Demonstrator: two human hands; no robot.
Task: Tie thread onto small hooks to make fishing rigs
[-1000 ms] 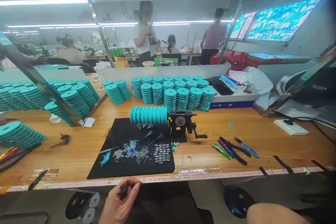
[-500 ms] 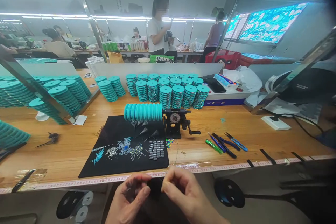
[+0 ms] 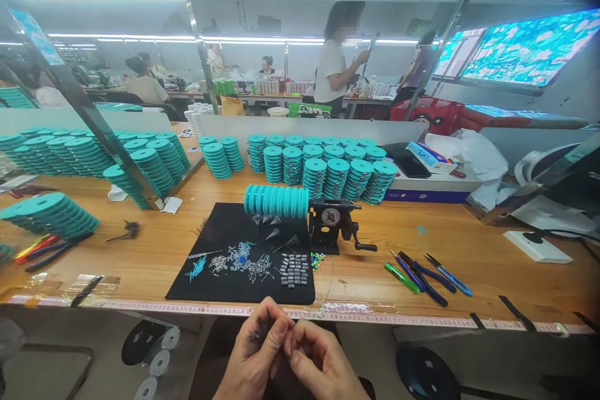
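My left hand [image 3: 260,347] and right hand [image 3: 316,353] meet before the brown wooden table [image 3: 365,275], fingers [image 3: 280,325] pinched closed — whether on anything, I can't tell. Shiny grey cylinders [image 3: 294,275] crowd the near right corner of the black rectangular mat [image 3: 225,289] — grouped, probably, for easy reach.

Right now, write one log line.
left hand, right hand: fingers close together | holding: unclear | black mat: small parts | crank machine: teal spools

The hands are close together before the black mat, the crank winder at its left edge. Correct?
No: the head view shows the crank winder at the right edge of the black mat. The left hand and right hand are close together.
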